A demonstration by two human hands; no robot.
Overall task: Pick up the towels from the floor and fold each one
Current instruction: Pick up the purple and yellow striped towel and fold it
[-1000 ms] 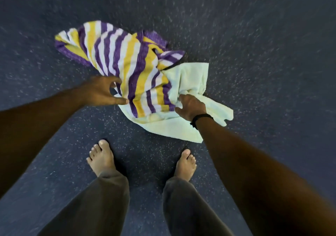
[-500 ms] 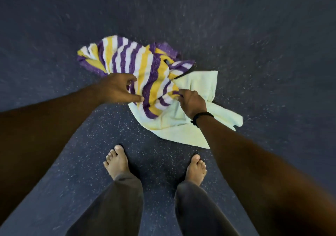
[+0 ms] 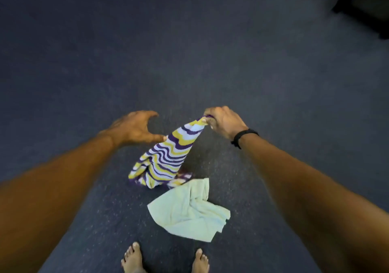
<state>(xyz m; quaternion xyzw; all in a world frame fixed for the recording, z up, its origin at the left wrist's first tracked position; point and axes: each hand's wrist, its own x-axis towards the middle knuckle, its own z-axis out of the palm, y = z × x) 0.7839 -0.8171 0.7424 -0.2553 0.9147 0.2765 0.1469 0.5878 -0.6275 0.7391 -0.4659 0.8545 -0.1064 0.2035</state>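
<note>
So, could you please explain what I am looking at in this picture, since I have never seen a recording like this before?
There is no machine here: a person wears a wide-angle camera on the head, so you look forward and down along their two bare arms to the floor, a dark speckled carpet. Their bare feet show at the bottom edge.

The right hand, the one with a black wristband, grips one end of a striped towel in purple, yellow and white. The towel hangs down from that hand, and its lower end seems to reach the floor. The left hand is open with fingers spread, its thumb right at the towel's edge, not gripping it.

A second, pale green towel lies crumpled on the floor in front of the feet.
</note>
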